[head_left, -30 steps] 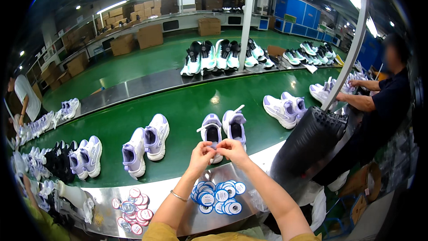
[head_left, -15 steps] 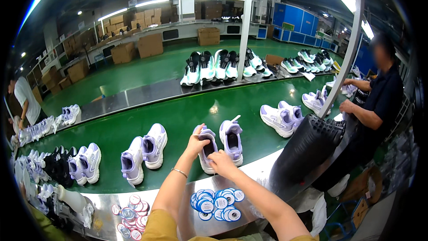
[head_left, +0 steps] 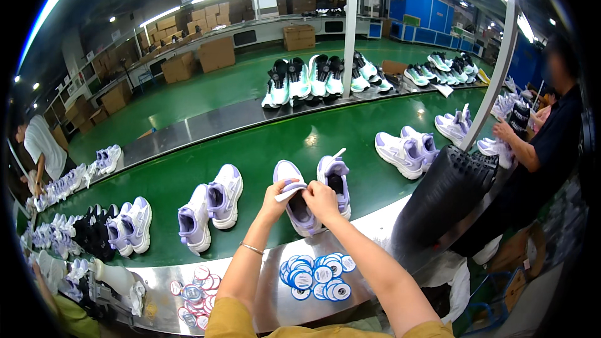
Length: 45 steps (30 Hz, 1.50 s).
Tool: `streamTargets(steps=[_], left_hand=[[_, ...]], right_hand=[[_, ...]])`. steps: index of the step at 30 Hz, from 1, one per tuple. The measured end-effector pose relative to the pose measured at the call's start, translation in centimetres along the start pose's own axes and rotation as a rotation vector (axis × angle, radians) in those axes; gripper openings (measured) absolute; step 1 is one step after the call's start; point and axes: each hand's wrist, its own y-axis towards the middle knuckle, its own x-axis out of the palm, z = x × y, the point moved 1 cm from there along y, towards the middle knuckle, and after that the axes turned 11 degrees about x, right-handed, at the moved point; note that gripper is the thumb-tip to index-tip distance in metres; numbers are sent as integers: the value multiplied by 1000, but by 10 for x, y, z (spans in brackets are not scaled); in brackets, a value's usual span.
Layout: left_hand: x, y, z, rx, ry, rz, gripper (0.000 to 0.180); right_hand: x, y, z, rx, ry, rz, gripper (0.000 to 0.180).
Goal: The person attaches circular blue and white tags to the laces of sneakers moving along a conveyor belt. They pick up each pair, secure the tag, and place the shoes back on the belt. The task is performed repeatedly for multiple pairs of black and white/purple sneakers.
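Note:
A white and lavender sneaker (head_left: 287, 170) stands on the green belt (head_left: 256, 238) in front of me, toe pointing away. My left hand (head_left: 279, 201) pinches the padded tongue at its opening, folding it up. My right hand (head_left: 321, 201) has its fingers closed on the same tongue from the other side. Inside the shoe, the dark lining shows below the hands. Just right of it is a matching sneaker (head_left: 337, 183) with its tongue raised, not held. Blue-rimmed round tags (head_left: 315, 275) lie in a pile on the metal ledge between my forearms.
Red-rimmed round tags (head_left: 197, 297) lie left of my left arm. Sneaker pairs stand along the belt at left (head_left: 210, 209) and right (head_left: 407, 153). A black padded cylinder (head_left: 444, 203) and a slanted metal post (head_left: 494, 69) stand at right, near a co-worker (head_left: 554, 125) handling shoes.
My left hand has moved from the sneaker's far left side onto its tongue, and both hands now meet there, lifting it. The view has shifted slightly.

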Motion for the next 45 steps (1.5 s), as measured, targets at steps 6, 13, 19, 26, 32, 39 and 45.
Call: streamTargets(steps=[6, 13, 19, 26, 32, 39, 45], left_hand=[[-8, -12, 3, 62, 152, -119, 25], [2, -25, -30, 203, 449, -10, 47], [8, -38, -51, 51, 464, 252, 81], [0, -53, -62, -336, 396, 334, 69], [8, -52, -58, -398, 226, 375, 53], [14, -42, -66, -343, 361, 206, 60], [6, -44, -81, -320, 295, 207, 60]], right_hand=[[12, 4, 22, 490, 496, -192, 18], [16, 0, 22, 44, 224, -6, 15], [11, -4, -36, -226, -88, -181, 29], [11, 3, -30, -484, -301, -278, 34], [-10, 0, -15, -375, -212, -225, 32], [-14, -2, -7, -383, -194, -211, 34], [-6, 8, -8, -228, -238, -350, 33]])
